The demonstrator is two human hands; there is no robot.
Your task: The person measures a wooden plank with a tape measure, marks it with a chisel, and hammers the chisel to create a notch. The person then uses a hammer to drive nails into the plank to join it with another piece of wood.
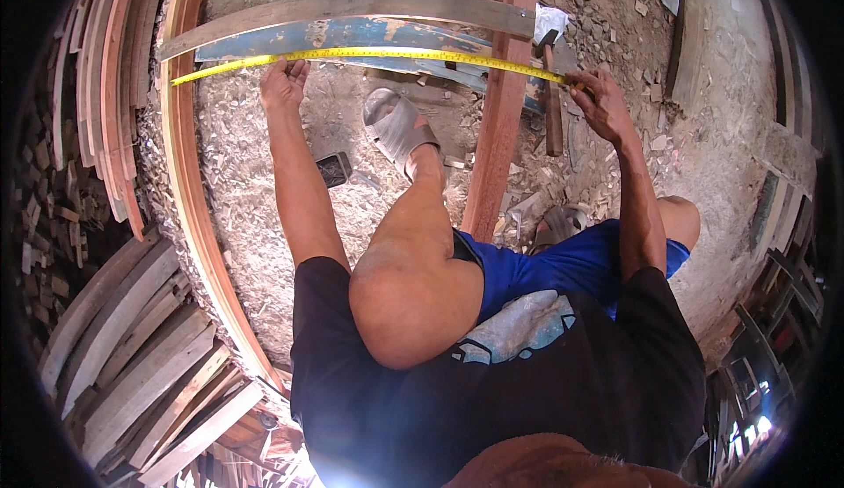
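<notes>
Head view shows a long, narrow yellow measuring-tape blade (378,52) stretched across a light-brown wooden beam (182,136) and a reddish wooden beam (498,136). Its long axis runs left to right, one end pointing left. It seems light, springy, perhaps slippery; better to hold near the ends. The right hand (598,104) has its grip pinching the right end; whether the left hand (283,83), at the near edge, pinches, I cannot tell.

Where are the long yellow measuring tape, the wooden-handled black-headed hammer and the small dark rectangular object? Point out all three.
Long yellow measuring tape (387,53), head view: middle of the blade.
Wooden-handled black-headed hammer (553,110), head view: brown handle.
Small dark rectangular object (333,170), head view: upper face.
</notes>
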